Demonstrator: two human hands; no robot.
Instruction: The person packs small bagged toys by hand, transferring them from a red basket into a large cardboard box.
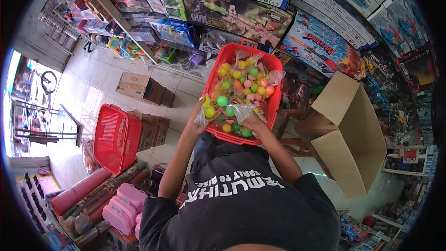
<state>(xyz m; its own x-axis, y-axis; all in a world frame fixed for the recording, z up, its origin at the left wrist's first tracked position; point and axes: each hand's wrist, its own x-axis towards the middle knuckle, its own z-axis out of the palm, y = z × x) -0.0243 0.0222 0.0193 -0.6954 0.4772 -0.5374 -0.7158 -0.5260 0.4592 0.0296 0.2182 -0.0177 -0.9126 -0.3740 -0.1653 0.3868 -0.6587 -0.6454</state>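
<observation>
Basket (222, 58), red plastic, sits in front of the person, full of small bagged balls (251, 82) in yellow, green, orange and pink. The left hand (197, 123) is at the basket's near left corner, its grip closed on a clear bag of yellow balls (209, 111); the bag lies just above the fingers, against the left edge. The right hand (253, 123) is inside the near edge, toward the right corner, its grip gathered on the crinkled plastic of a clear bag (243, 111). Green balls (230, 111) lie just left of that grip; whether they belong to the same bag, I cannot tell. More bags fill the basket out to its far edge, one clear end poking over the right edge.

To the right stands an open cardboard box (362, 135), flaps spread, with a wooden stool (290, 148) between it and the basket. On the left, a second red basket (111, 135) leans beside brown cartons (153, 132), and pink cases (121, 209) are stacked nearer the person. Boxed toys (237, 18) line the shelves beyond.
</observation>
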